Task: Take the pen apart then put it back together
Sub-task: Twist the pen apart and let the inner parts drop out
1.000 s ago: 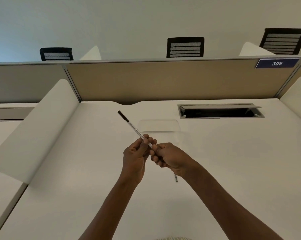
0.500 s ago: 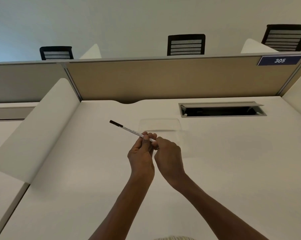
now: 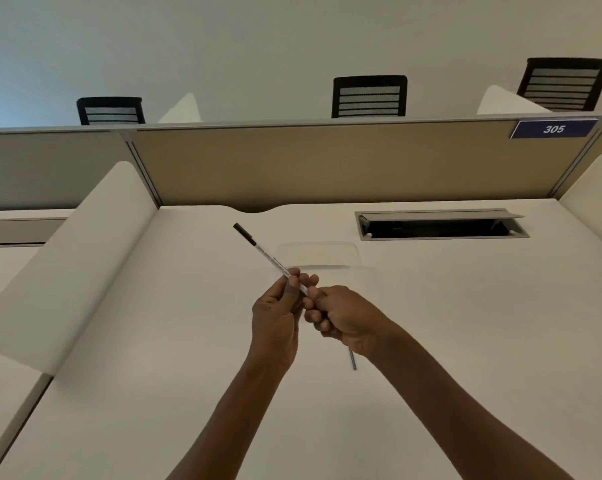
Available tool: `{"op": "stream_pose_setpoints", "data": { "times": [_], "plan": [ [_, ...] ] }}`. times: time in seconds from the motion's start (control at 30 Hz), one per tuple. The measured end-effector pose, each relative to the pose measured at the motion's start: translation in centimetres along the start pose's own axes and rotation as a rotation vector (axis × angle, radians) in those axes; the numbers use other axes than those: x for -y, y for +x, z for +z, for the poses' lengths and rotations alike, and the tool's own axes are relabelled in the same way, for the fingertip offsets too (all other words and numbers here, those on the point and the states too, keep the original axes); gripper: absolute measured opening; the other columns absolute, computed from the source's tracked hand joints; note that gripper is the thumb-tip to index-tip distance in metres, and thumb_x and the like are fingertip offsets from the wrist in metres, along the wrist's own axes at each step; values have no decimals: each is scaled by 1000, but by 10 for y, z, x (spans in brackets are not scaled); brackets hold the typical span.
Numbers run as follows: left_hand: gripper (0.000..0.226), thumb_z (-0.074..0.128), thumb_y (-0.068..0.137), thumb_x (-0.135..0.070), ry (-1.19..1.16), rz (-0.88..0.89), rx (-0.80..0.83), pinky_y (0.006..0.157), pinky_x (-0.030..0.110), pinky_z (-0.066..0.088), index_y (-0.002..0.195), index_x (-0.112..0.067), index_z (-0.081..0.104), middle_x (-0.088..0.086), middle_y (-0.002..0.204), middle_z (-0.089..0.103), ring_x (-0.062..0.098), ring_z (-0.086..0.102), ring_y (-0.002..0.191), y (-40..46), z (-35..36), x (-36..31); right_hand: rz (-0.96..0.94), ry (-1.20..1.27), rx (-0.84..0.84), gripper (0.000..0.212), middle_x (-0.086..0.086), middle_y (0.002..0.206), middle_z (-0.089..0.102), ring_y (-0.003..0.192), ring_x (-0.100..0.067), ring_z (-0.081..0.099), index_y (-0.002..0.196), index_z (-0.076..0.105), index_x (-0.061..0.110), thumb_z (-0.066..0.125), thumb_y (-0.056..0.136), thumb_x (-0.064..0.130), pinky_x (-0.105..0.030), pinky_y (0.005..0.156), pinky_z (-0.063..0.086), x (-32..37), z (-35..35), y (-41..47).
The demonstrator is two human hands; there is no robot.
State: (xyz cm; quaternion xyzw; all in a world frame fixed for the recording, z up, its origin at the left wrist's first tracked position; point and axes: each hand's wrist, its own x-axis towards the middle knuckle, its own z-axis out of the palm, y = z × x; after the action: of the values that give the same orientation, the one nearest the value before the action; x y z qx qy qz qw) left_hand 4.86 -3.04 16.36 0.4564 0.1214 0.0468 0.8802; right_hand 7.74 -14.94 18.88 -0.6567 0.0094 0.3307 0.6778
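White slim plastic pen barrel with black end cap (image 3: 263, 256): centre of frame, above the white desk surface (image 3: 465, 323), slanting toward upper left. Left hand (image 3: 278, 315): thumb and fingertips pinching the barrel's lower part. Right hand (image 3: 341, 315): fingers curled closed just beside the left, touching the barrel's near end. Thin grey rod (image 3: 352, 358): protrudes below the right hand. Grey cable hatch (image 3: 441, 225): upper right.

- Both arms reach forward from the near edge and meet in the middle.
- The left hand (image 3: 275, 311) is upright, with its thumb and fingers pinched together at the top.
- The right hand (image 3: 341, 315) is just beside it, touching it, curled into a loose fist.
- The right forearm slants in from the near right.
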Motion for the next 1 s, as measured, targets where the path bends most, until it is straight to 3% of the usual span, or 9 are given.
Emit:
{"op": "stream_pose_setpoints", "data": {
  "times": [0.2,0.27,0.37,0.47,0.57,0.63,0.8,0.93,1.0],
  "plan": [
    [28,55,96,-15,-17,77,-182,96,33,50,85,-20,80,9,93,76,22,68,104,-10,15,5,-273,-615,-427,36,0,62,60,58,-17,52,64,57,18,47,98,20,-29,56,39,-7,19,5],
    [23,58,95,-14,-77,56,-227,92,32,52,87,-17,79,8,93,76,21,70,100,-11,19,5,-454,-845,-585,25,0,73,70,67,-20,61,79,68,17,49,93,8,-26,61,41,-17,24,6],
    [22,61,93,-16,-118,24,-260,84,28,55,84,-18,80,6,95,77,19,72,97,-12,23,8,-677,-935,-693,37,0,97,75,85,-15,69,114,68,14,53,85,-4,-20,71,48,-30,25,5],
    [18,61,93,-16,-114,-33,-252,89,31,55,89,-15,79,8,97,77,20,73,97,-10,21,8,-702,-981,-694,36,-3,103,75,91,-20,70,119,65,14,51,89,2,-31,75,55,-31,19,5],
    [21,63,92,-16,-75,-106,-168,94,36,53,108,-6,71,9,103,76,20,72,98,-3,12,1,-402,-979,-503,26,-4,85,74,80,-25,66,91,69,17,45,90,6,-31,64,46,-15,10,10],
    [34,66,84,-21,-78,-114,-95,95,36,53,115,-8,66,7,112,74,19,70,107,3,5,-5,-182,-642,-279,28,-1,62,62,59,-18,55,70,60,15,44,92,9,-26,53,38,-3,1,12],
    [33,60,86,-17,-197,-125,-34,75,28,60,118,-7,64,8,112,74,18,71,104,10,-4,-10,61,-31,191,37,0,61,56,47,-9,42,81,63,11,40,103,30,-18,46,32,8,-22,9],
    [33,62,86,-22,-210,-139,28,55,27,54,116,-6,64,12,106,69,16,69,76,11,-4,-12,100,166,349,46,-8,82,69,55,-10,51,92,76,8,37,103,30,-19,48,33,10,-29,8],
    [28,61,87,-21,-202,-121,59,57,27,55,111,-8,65,11,101,70,17,69,78,12,-5,-12,116,181,347,46,-9,84,70,54,-9,50,91,76,8,38,103,29,-18,48,32,10,-30,9]
  ]
}}
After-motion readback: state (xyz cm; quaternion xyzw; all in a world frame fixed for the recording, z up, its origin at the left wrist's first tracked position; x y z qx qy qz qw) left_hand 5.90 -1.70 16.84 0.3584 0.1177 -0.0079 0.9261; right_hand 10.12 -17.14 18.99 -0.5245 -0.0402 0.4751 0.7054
